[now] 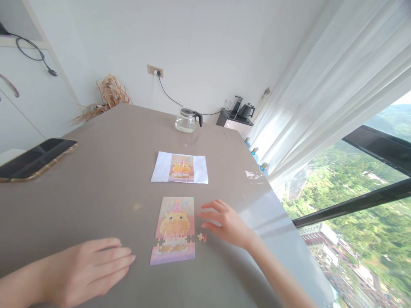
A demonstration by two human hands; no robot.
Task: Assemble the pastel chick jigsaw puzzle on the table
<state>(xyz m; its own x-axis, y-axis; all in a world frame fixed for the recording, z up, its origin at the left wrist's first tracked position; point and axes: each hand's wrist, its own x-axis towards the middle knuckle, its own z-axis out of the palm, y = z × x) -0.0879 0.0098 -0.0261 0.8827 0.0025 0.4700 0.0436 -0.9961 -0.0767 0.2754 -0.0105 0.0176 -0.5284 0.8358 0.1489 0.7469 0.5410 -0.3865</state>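
- A dark tablet (34, 159) lies at the far left edge of the table (105, 179), well apart from the puzzle.
- The left hand (85, 269) rests flat on the table just left of the puzzle (175, 231), fingers stretched out and loose, holding nothing and not touching the puzzle.
- The puzzle lies flat near the front of the table, between the two hands. It is nearly whole; small gaps show along a seam in its lower part, where the bottom strip seems not quite joined.
- A printed picture (180, 168) of the same image lies on the table just behind the puzzle, and a glass jug (187, 120) stands further back still.
- A loose piece (201, 237) lies just right of the puzzle's lower right side, close to it but apart.
- The right hand (226, 222) hovers right of the puzzle, fingers spread and open, gripping nothing; its thumb side is just beside the loose piece, and I cannot tell whether it touches it.
- The piece looks thin, light and stiff, likely card. Lying flat, it probably slides easily on the smooth table and is best pinched at its edges between thumb and forefinger. The joined puzzle would likely come apart if lifted at one edge.
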